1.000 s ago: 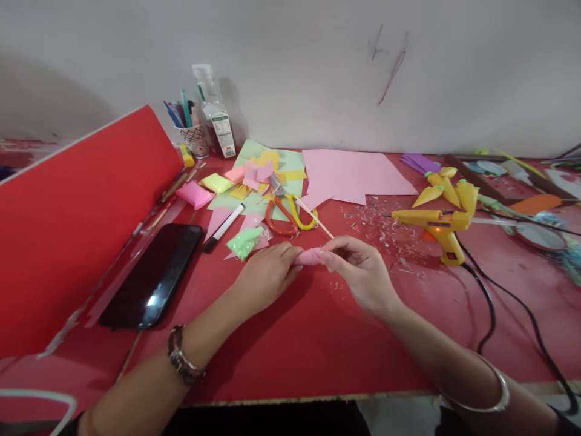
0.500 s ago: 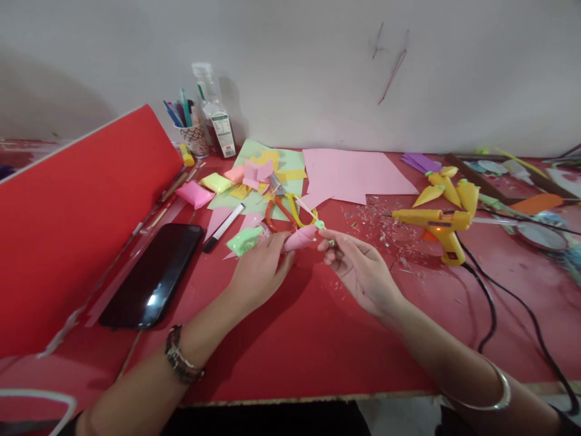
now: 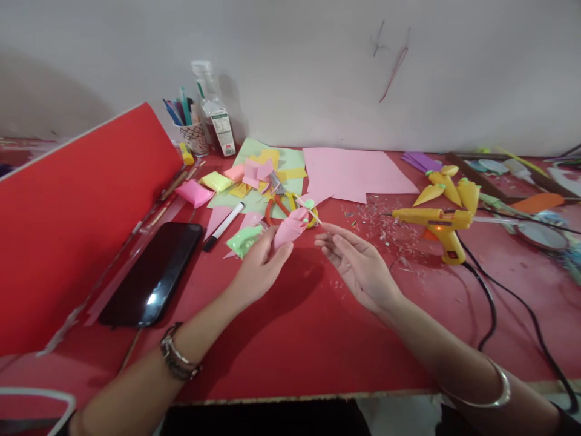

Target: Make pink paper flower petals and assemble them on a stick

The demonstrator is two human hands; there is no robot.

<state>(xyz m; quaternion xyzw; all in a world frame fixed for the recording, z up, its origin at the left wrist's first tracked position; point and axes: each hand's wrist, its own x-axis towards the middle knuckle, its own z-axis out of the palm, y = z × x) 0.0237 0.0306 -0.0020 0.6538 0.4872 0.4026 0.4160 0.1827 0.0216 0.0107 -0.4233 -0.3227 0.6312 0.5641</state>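
A pink paper cone (image 3: 289, 230) lies in my left hand (image 3: 261, 263), its fingers wrapped round the lower part. Pale green clay (image 3: 309, 204) shows at the cone's upper tip. Just right of it is my right hand (image 3: 358, 260), with thumb and fingers drawn together in a pinch. Whatever it holds is too small to make out. A thin pale stick (image 3: 311, 210) ends close to its fingertips; I cannot tell whether they touch it. Behind the cone lie scissors (image 3: 276, 210) with orange and yellow handles. An opened packet of green clay (image 3: 245, 241) lies beside my left hand.
At right a yellow glue gun (image 3: 438, 227), its light lit, trails a black cable near several yellow cones (image 3: 447, 188). A phone (image 3: 152, 272), a marker (image 3: 223, 227) and a red board (image 3: 86, 224) stand or lie left. Pink paper (image 3: 354, 172) lies behind.
My left hand has tilted the pink cone more upright and moved it slightly left. My right fingertips have come away from the green tip.
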